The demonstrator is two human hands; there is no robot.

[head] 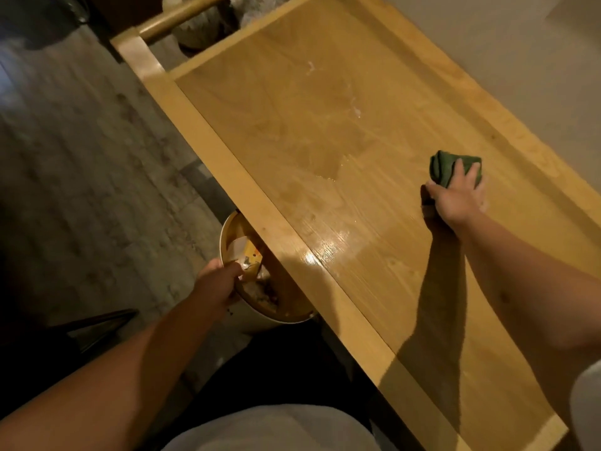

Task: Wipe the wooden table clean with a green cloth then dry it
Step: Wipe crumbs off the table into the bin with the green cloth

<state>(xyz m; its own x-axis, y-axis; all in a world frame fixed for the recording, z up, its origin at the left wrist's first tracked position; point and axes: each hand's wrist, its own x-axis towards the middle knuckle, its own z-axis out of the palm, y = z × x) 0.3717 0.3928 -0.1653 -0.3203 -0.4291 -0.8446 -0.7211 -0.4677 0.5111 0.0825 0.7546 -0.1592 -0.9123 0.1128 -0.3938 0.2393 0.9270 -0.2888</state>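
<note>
The wooden table (325, 131) runs diagonally through the head view, with a pale border around a darker top. A wet patch (328, 169) and shiny streaks lie near its middle. My right hand (455, 196) presses a bunched green cloth (450, 166) flat on the table's right side, fingers spread over it. My left hand (221, 278) grips the rim of a white bin (260, 320) just below the table's near edge; the bin holds scraps and wrappers.
A patterned grey floor (81, 174) lies to the left. A wooden chair rail (175, 14) stands at the table's far end. A pale wall (520, 60) borders the table's right side. A dark object (97, 323) sits on the floor near my left arm.
</note>
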